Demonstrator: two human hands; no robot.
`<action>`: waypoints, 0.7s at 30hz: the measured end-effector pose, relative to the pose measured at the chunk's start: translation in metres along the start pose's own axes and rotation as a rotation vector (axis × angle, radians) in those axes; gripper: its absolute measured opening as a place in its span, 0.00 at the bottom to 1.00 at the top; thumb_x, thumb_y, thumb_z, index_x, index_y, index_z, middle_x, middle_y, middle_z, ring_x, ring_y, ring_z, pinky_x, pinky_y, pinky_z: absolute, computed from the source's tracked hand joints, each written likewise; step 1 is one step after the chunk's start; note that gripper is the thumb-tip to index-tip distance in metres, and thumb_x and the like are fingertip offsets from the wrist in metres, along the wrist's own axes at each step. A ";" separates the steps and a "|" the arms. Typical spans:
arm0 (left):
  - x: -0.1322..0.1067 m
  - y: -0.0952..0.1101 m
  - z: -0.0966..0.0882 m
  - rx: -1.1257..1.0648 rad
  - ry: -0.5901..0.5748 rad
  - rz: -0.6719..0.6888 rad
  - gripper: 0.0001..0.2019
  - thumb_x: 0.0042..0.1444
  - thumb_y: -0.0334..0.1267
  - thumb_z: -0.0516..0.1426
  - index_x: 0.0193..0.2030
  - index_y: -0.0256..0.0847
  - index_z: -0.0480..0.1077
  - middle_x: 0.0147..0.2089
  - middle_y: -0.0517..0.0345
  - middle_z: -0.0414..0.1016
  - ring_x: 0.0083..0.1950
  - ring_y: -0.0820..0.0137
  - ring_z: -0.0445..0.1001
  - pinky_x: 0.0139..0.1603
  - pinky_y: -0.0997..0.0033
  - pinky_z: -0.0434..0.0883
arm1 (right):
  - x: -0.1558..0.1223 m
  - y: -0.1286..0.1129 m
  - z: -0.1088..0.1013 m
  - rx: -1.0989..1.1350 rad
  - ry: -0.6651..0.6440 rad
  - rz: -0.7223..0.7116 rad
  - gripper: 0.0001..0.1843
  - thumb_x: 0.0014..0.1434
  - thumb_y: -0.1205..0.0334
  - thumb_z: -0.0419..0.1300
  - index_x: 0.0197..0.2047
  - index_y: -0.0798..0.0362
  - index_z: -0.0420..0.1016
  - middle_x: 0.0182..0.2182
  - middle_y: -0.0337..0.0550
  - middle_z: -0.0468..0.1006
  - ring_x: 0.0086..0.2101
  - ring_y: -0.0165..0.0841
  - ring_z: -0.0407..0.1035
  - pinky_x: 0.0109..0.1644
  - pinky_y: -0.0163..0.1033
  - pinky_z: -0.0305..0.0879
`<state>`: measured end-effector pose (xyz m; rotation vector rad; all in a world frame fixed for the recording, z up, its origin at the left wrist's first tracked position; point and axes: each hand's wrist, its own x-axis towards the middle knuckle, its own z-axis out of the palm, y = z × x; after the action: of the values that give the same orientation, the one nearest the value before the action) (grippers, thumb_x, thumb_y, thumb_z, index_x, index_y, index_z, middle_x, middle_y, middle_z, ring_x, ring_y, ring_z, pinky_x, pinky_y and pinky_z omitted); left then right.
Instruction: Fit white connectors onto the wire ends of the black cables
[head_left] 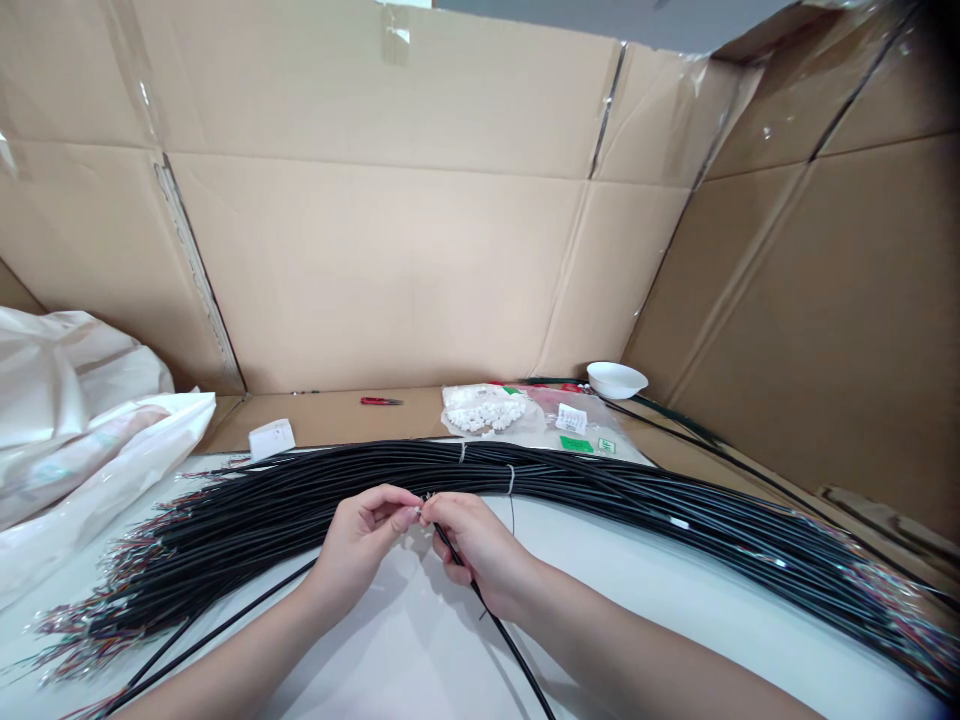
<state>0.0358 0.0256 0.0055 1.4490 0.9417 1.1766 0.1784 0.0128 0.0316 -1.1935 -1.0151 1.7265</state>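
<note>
Head view: looks forward and down at a white tabletop point(390, 650), with flattened cardboard sheets point(375, 270) standing behind and to the right of it.

Left hand point(358, 545): closed into a pinch, with its fingertips point(405, 503) meeting the right hand's at the end of a loose black cable.

Right hand point(472, 545): curled around the black cable point(491, 620), its fingertips point(435, 505) nearly touching the left's. Both hands have hold of the cable near its end.

Cable end: a tiny pale piece point(417, 512) shows between the fingertips, too small to identify. The cable runs from there past the right hand and off the lower edge of the view.

Bundle: a long arc of black cables point(375, 490), tied with two pale ties point(511, 480), lies on the tabletop just beyond the hands. Fanned multicoloured wire ends point(112, 610) spread at its left end, and more point(900, 610) at its right.

Rest: on the cardboard beyond the bundle lie red-handled snips point(381, 401), a clear bag of small white parts point(484, 408) and a white bowl point(616, 380). A small white card point(271, 438) sits near the tabletop's back edge. White plastic sacks point(75, 440) bulge at the left.
</note>
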 end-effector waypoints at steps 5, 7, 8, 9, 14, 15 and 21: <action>-0.001 0.000 0.000 0.013 -0.004 -0.005 0.05 0.49 0.36 0.59 0.31 0.38 0.74 0.30 0.56 0.76 0.33 0.69 0.72 0.34 0.75 0.68 | -0.002 -0.001 0.001 0.000 0.007 0.005 0.05 0.39 0.64 0.54 0.20 0.54 0.59 0.13 0.30 0.54 0.16 0.22 0.46 0.16 0.29 0.32; -0.001 0.000 0.000 0.024 -0.005 0.006 0.05 0.49 0.36 0.59 0.31 0.38 0.74 0.30 0.56 0.76 0.33 0.69 0.72 0.34 0.74 0.68 | -0.002 -0.001 0.001 0.002 0.004 0.004 0.05 0.39 0.64 0.54 0.20 0.54 0.60 0.13 0.30 0.54 0.16 0.22 0.46 0.16 0.29 0.32; -0.001 -0.001 -0.001 0.031 -0.008 0.013 0.05 0.49 0.36 0.59 0.31 0.38 0.74 0.30 0.56 0.75 0.33 0.68 0.72 0.34 0.74 0.68 | -0.001 0.000 0.000 0.003 0.000 0.006 0.04 0.39 0.64 0.54 0.21 0.54 0.60 0.13 0.30 0.53 0.16 0.22 0.46 0.16 0.29 0.32; -0.001 -0.001 -0.001 0.040 -0.009 0.019 0.05 0.49 0.37 0.59 0.31 0.38 0.74 0.30 0.56 0.75 0.33 0.68 0.72 0.34 0.74 0.68 | -0.001 0.000 0.000 0.003 -0.005 0.009 0.04 0.39 0.64 0.54 0.21 0.54 0.60 0.12 0.30 0.53 0.16 0.22 0.46 0.16 0.29 0.32; -0.002 -0.001 -0.001 0.082 0.003 0.034 0.06 0.50 0.37 0.58 0.31 0.38 0.75 0.31 0.55 0.76 0.34 0.67 0.72 0.35 0.73 0.69 | 0.002 0.003 -0.002 0.005 -0.030 0.026 0.03 0.42 0.64 0.53 0.23 0.53 0.60 0.12 0.29 0.54 0.15 0.22 0.46 0.16 0.28 0.33; -0.002 -0.001 -0.001 0.079 0.007 0.033 0.06 0.50 0.37 0.58 0.31 0.38 0.75 0.31 0.55 0.76 0.34 0.67 0.72 0.35 0.73 0.69 | 0.003 0.003 -0.003 0.007 -0.039 0.024 0.04 0.42 0.64 0.54 0.24 0.53 0.60 0.12 0.29 0.54 0.16 0.22 0.47 0.16 0.28 0.34; 0.000 -0.003 -0.001 0.050 0.028 0.022 0.05 0.50 0.37 0.59 0.31 0.38 0.74 0.31 0.56 0.76 0.33 0.68 0.72 0.35 0.74 0.69 | 0.006 0.006 -0.005 0.042 -0.109 -0.020 0.07 0.45 0.62 0.56 0.24 0.54 0.60 0.15 0.30 0.55 0.17 0.21 0.50 0.16 0.27 0.35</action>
<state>0.0349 0.0260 0.0028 1.4898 0.9824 1.1996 0.1810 0.0172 0.0227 -1.0696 -1.0461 1.8048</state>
